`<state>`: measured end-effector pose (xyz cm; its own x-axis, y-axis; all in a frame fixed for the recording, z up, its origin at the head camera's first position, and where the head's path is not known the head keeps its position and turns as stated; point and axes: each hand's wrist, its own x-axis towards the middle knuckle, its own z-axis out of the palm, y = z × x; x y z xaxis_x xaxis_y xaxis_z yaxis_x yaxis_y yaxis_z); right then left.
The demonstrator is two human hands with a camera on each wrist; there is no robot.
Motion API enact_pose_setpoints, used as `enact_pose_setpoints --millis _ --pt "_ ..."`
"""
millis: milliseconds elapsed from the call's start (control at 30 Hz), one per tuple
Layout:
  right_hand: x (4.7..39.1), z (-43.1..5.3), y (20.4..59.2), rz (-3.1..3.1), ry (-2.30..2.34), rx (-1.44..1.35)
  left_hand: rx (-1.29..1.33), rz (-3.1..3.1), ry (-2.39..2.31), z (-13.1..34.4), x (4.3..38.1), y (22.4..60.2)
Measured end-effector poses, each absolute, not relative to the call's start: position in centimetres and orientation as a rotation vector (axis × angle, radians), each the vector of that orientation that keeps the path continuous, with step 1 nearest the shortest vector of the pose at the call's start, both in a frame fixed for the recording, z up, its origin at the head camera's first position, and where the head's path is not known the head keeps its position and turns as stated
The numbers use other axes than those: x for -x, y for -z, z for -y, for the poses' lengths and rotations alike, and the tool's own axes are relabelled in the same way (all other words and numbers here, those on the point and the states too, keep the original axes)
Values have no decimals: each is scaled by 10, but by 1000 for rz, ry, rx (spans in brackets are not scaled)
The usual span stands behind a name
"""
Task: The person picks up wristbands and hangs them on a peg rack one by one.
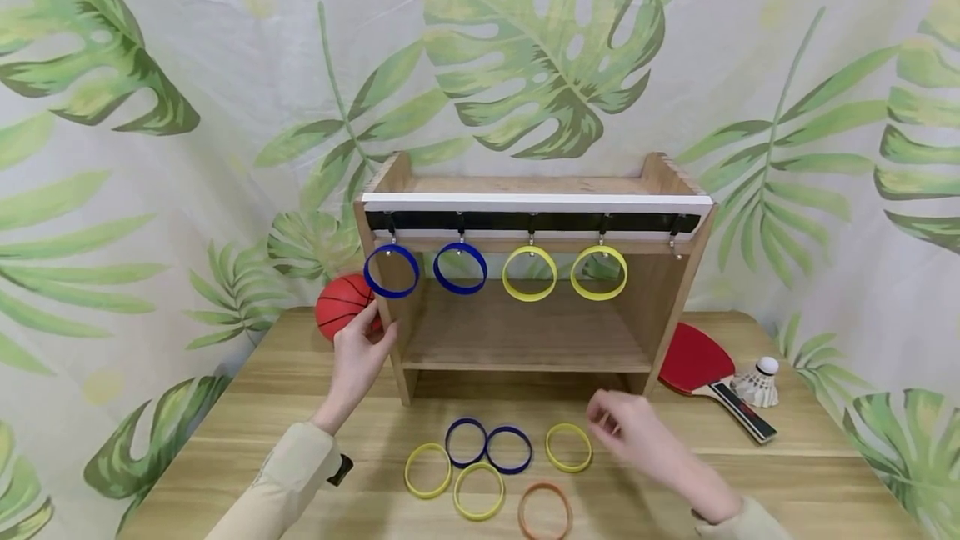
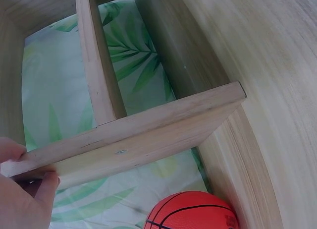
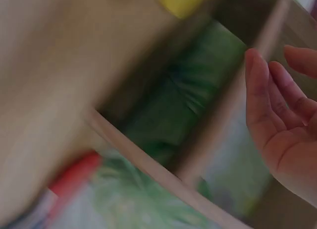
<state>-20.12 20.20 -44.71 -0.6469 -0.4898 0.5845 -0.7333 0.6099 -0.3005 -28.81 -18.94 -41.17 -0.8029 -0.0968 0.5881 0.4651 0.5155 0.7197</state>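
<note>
My left hand (image 1: 362, 350) grips the front edge of the left side panel of a wooden shelf (image 1: 525, 357); in the left wrist view its thumb and fingers (image 2: 47, 189) lie on either side of that panel. Two blue rings (image 1: 416, 272) and two yellow rings (image 1: 553, 290) hang from hooks on the black strip (image 1: 495, 222) along the shelf's top. My right hand (image 1: 630, 427), fingers loosely bent and nothing in them, is over the table beside a yellow ring (image 1: 548, 448). The rightmost hook (image 1: 677, 248) carries no ring.
On the table (image 1: 247, 423) in front lie two blue rings (image 1: 487, 446), two more yellow rings (image 1: 479, 517) and an orange ring (image 1: 522, 515). A red basketball (image 1: 341, 307) sits left of the shelf. To the right are a red table tennis bat (image 1: 693, 357) and a shuttlecock (image 1: 757, 388).
</note>
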Motion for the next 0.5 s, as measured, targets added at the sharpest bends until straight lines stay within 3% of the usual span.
enact_pose_setpoints --millis 167,500 --pt "206 -201 482 2543 -787 -917 286 2188 1268 190 288 413" --pt "217 -199 492 2744 -763 -747 293 2174 1259 190 289 413"
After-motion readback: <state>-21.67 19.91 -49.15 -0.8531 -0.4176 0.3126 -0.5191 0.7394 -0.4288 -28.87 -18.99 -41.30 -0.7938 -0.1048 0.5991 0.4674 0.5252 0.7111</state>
